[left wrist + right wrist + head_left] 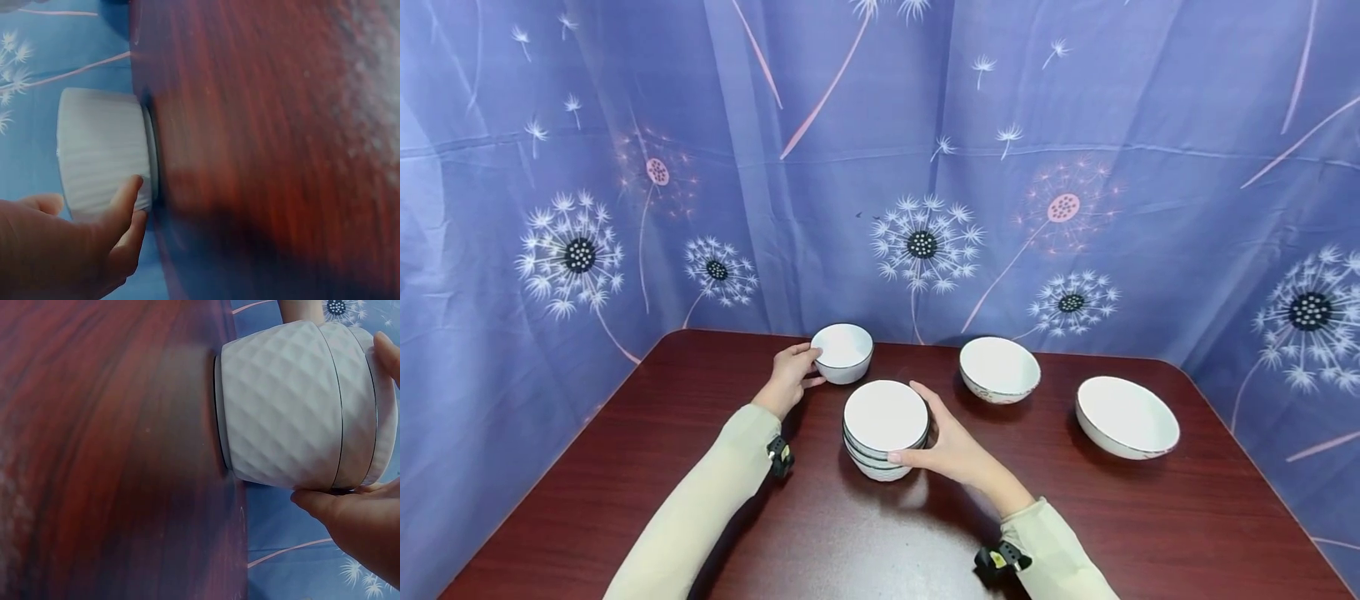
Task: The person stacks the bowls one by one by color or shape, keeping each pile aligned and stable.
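At the back of the table, my left hand (pixel 792 375) grips the left side of a small white bowl (pixel 844 373) with a thin dark rim. In the left wrist view, this bowl (pixel 103 150) stands upright with faint ribs on its wall, fingers against its side. Nearer to me is a stack of nested white bowls (pixel 886 417) with dark rims, which my right hand (pixel 951 446) holds from the right, thumb in front and fingers behind. The right wrist view shows the stack's lowest bowl (pixel 281 406) with a diamond-patterned wall, resting on the table.
Two more white bowls stand to the right on the dark red table (pixel 820 533): a round patterned one (pixel 1000 371) near the back edge and a wider, shallower one (pixel 1127 417). A blue dandelion-print curtain (pixel 850 208) hangs behind the table and along its sides.
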Action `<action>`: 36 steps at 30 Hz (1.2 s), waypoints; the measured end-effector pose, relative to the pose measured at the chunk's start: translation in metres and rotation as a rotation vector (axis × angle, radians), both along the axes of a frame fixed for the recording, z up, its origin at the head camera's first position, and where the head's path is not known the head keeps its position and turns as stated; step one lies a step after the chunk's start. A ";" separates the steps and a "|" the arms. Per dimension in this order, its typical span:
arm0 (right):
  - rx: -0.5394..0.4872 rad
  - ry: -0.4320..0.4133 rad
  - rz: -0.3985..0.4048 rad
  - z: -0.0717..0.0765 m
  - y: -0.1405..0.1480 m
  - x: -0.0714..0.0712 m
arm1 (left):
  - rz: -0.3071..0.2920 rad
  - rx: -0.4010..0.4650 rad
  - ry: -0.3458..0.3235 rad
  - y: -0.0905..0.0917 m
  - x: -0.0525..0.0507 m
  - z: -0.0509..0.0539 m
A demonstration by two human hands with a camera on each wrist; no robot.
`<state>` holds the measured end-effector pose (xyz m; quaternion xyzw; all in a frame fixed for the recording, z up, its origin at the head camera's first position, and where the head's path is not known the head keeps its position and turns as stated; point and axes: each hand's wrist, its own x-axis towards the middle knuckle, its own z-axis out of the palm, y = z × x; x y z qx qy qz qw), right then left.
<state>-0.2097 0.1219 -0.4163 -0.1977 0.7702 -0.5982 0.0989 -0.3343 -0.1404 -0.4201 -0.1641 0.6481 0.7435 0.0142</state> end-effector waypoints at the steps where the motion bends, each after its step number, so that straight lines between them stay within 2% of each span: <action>1: 0.003 0.004 0.004 0.000 0.000 0.000 | 0.001 0.002 -0.008 0.000 -0.001 -0.002; 4: 0.002 0.006 0.001 -0.001 -0.001 0.000 | 0.004 -0.001 -0.024 0.000 -0.004 -0.005; 11: -0.017 0.005 0.013 -0.001 -0.001 0.000 | 0.005 0.004 -0.013 0.001 -0.007 -0.009; 25: -0.002 -0.002 -0.009 -0.001 -0.001 0.000 | -0.015 0.012 0.050 -0.002 -0.004 -0.011; 29: 0.004 -0.009 -0.014 -0.002 -0.001 0.000 | -0.006 -0.005 0.040 -0.004 -0.005 -0.013; 36: -0.007 -0.010 -0.014 -0.001 -0.001 0.000 | 0.017 0.005 0.058 -0.004 -0.004 -0.012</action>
